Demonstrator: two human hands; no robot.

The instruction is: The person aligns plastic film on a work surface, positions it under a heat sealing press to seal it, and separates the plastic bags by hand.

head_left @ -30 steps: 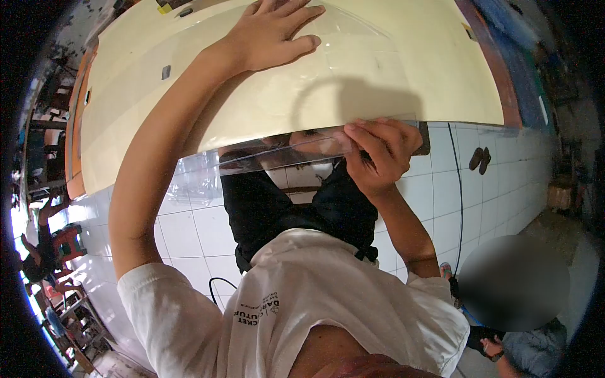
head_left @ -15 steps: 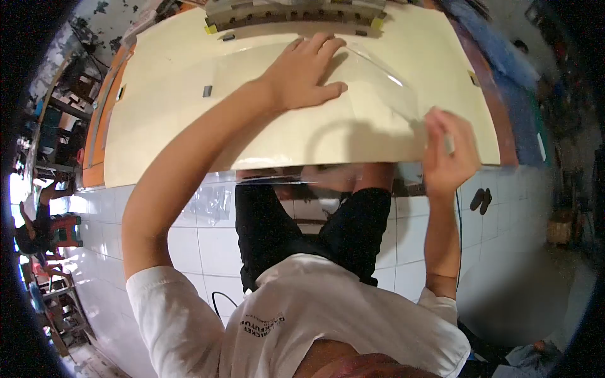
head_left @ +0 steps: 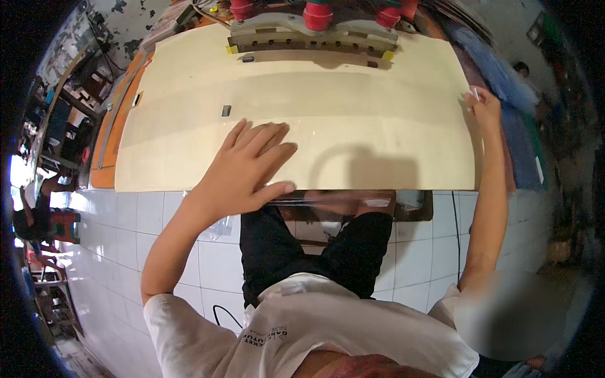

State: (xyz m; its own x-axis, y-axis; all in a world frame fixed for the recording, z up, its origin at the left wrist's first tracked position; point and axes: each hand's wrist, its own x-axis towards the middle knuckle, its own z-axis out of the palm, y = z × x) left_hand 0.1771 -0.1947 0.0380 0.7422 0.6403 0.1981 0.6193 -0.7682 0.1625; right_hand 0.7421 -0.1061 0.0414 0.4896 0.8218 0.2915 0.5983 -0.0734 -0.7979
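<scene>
A broad cream sheet (head_left: pixel 378 120) covers the table top. My left hand (head_left: pixel 246 167) is open over its near left part, with spread fingers and nothing held. At the sheet's right edge, the fingers of my right hand (head_left: pixel 486 108) are pinched together around something small and pale that I cannot make out. A small grey block (head_left: pixel 226 111) sits on the sheet beyond my left hand. Clear plastic film (head_left: pixel 340 200) shows below the table's near edge. How much clear film lies on the cream sheet is hard to tell.
A metal bar fixture (head_left: pixel 315 44) with red fittings (head_left: pixel 317 17) spans the far side. Small dark pieces lie before it. Orange board (head_left: pixel 107 164) borders the left, blue plastic (head_left: pixel 498 63) the right. A blurred round shape (head_left: pixel 509 315) covers part of a person at lower right.
My right hand has left the film at the near edge and moved to the sheet's far right edge. My left hand has come back toward the near edge. The view now takes in more of the fixture.
</scene>
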